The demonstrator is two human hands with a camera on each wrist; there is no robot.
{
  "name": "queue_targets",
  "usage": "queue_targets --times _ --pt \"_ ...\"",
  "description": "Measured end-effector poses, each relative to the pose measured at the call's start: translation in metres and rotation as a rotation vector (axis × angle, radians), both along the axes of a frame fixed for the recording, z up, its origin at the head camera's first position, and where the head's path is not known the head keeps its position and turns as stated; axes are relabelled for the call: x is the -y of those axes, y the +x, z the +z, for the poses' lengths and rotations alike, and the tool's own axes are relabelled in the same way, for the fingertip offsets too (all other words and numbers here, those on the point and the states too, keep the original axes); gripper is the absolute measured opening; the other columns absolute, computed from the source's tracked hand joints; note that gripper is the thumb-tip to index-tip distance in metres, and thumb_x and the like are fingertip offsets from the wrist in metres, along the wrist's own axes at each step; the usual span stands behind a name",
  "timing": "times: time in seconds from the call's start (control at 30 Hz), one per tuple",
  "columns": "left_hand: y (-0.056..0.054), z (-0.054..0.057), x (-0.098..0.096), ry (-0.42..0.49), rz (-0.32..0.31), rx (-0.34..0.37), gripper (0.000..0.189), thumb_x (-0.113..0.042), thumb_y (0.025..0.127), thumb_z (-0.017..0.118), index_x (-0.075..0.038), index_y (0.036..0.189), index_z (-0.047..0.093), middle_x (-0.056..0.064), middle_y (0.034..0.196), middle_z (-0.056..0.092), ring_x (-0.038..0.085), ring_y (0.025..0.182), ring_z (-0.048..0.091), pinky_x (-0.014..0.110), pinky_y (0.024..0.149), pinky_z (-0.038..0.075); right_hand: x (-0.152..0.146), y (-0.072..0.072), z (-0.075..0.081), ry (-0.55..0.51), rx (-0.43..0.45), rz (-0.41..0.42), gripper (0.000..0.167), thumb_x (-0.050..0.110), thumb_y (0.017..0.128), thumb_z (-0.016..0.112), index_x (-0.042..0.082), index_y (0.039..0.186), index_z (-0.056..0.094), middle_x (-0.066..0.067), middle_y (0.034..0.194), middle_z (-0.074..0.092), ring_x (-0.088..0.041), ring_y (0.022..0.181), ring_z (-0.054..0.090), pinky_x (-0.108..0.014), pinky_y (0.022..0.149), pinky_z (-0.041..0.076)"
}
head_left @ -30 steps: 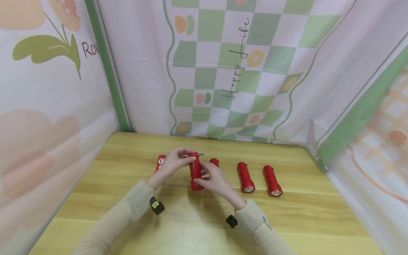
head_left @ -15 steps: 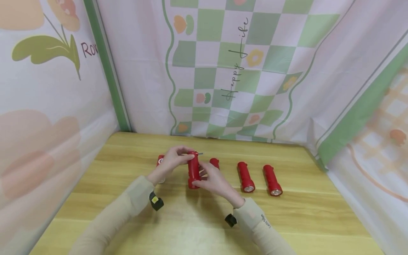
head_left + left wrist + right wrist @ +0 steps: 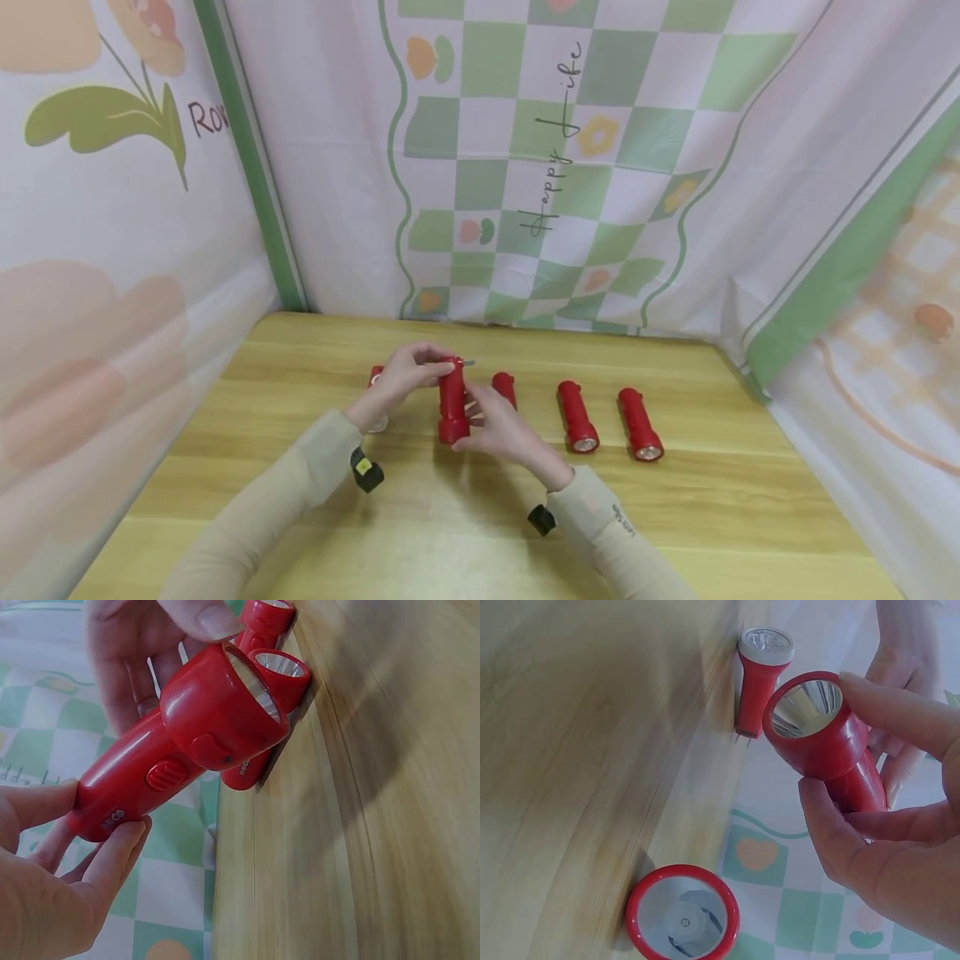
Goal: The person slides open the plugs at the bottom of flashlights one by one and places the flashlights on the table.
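A red flashlight [image 3: 452, 404] is held over the table by both hands, its lens end toward me. My left hand [image 3: 405, 379] pinches its tail end between thumb and fingers; a small grey metal piece [image 3: 468, 362] sticks out there. My right hand [image 3: 501, 423] holds the head, with the thumb [image 3: 900, 712] at the lens rim and fingers on the other side. In the left wrist view, a ribbed switch [image 3: 166, 775] shows on the body. Left of it lies a red flashlight with a white head [image 3: 767, 646], mostly hidden in the head view by my left hand.
Right of the hands, red flashlights lie in a row: one partly behind my right hand [image 3: 505, 387], a middle one [image 3: 576, 417] and a far right one [image 3: 641, 425]. The wooden table [image 3: 450, 533] ends at a patterned cloth curtain [image 3: 487, 183]; cloth also hangs at both sides.
The held flashlight has shifted slightly left with both hands. My right thumb has moved from across its head to the head's lower edge. The flashlights on the table stay put.
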State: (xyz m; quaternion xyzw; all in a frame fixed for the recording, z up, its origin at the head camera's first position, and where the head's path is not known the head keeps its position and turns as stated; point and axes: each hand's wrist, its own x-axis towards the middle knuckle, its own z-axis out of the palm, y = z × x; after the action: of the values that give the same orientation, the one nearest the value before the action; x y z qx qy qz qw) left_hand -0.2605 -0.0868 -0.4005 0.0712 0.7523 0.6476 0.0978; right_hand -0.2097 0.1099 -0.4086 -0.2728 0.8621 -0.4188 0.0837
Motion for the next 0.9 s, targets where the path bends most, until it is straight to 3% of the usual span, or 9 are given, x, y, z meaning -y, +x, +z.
queue_targets --times 0.17,0.53,0.9 --pt "-0.004 0.000 0.002 0.015 0.008 0.042 0.034 -0.015 0.093 0.068 -0.002 0.124 0.063 0.018 0.125 0.065 0.021 0.105 0.067 0.039 0.095 0.059 0.002 0.000 -0.003 -0.010 -0.001 -0.010 0.081 0.005 0.076 0.084 0.001 0.145 0.041 -0.017 0.128 0.056 -0.033 0.109 0.062 -0.048 0.093 0.059" --pt "-0.017 -0.002 0.010 0.017 -0.074 0.038 0.034 -0.011 0.094 0.066 0.003 0.125 0.060 0.021 0.125 0.064 0.017 0.100 0.067 0.039 0.092 0.060 0.006 0.001 -0.005 -0.019 -0.035 -0.032 0.077 0.005 0.078 0.082 -0.002 0.144 0.043 -0.019 0.126 0.058 -0.032 0.106 0.065 -0.046 0.092 0.059" --pt "-0.027 -0.005 0.012 -0.011 -0.103 0.056 0.032 -0.011 0.095 0.064 0.005 0.123 0.060 0.021 0.119 0.065 0.015 0.091 0.069 0.040 0.090 0.061 0.008 -0.005 -0.004 0.001 -0.045 -0.012 0.065 0.010 0.080 0.081 0.001 0.136 0.051 -0.017 0.122 0.064 -0.032 0.102 0.068 -0.042 0.088 0.061"
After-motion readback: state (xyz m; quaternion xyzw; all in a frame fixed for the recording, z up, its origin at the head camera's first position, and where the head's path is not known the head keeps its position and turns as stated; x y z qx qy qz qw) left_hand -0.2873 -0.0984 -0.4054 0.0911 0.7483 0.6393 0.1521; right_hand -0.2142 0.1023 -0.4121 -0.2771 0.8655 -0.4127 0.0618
